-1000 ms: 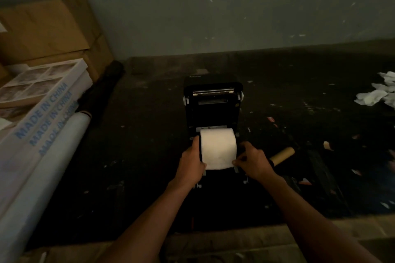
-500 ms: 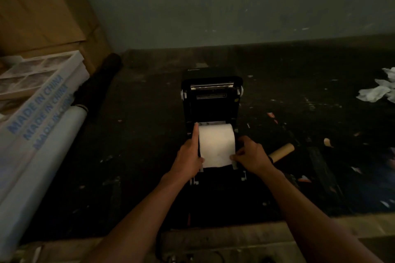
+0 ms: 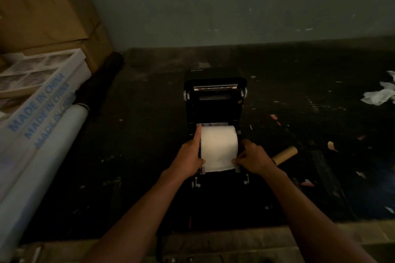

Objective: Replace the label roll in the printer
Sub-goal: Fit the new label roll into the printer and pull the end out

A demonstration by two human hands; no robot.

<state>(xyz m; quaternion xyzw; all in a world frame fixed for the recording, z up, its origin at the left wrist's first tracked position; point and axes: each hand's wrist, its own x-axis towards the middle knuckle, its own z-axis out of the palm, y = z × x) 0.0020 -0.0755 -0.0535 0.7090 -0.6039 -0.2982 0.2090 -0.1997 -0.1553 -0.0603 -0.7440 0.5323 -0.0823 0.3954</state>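
Head view: dim scene, looking down at a dark table (image 3: 128, 156) set against a grey wall.
Printer (image 3: 215, 100): black, mid-table, lid raised and standing open at the back.
Label roll (image 3: 219, 147): white, full, sitting in the open bay, loose end drawn toward the near edge.
Left hand (image 3: 189, 159): against the roll's left side, index finger straight along the roll's end, thumb pressing the paper's near left corner.
Right hand (image 3: 253, 159): fingers curled, pinching the paper's near right corner.
Empty core (image 3: 285, 155): bare cardboard tube lying on the table just right of the printer.
Surroundings: cardboard boxes (image 3: 47, 19) and a white carton marked MADE IN CHINA (image 3: 40, 109) at left; crumpled paper (image 3: 378, 96) at far right.
Progress: old roll apparently out, new roll seated.
Remaining: likely aligning the paper under the guides and closing the lid.
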